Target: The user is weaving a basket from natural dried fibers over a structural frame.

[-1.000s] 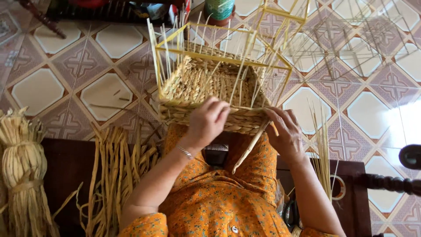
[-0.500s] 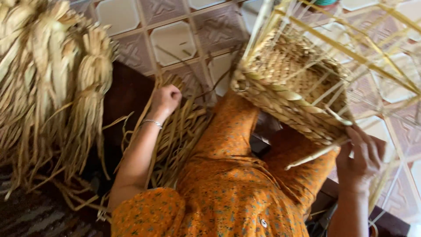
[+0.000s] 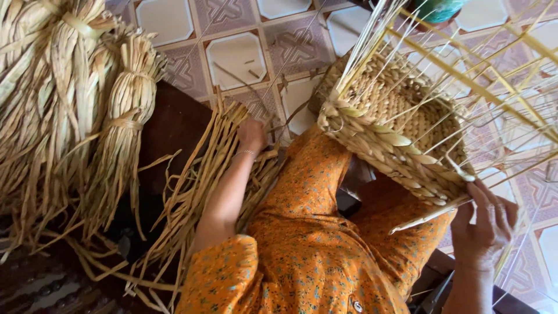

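With the half-woven basket (image 3: pixel 395 131) tilted on her lap, the right hand (image 3: pixel 485 224) just below its rim steadies it, grip pinching a loose strand (image 3: pixel 427 216), while the left hand (image 3: pixel 251 134), left of the basket, closes on loose straw strips (image 3: pixel 200 180).

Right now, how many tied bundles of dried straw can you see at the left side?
2. A large bundle fills the upper left corner; a smaller bundle hangs just right of it. More may be hidden beyond the frame edge.
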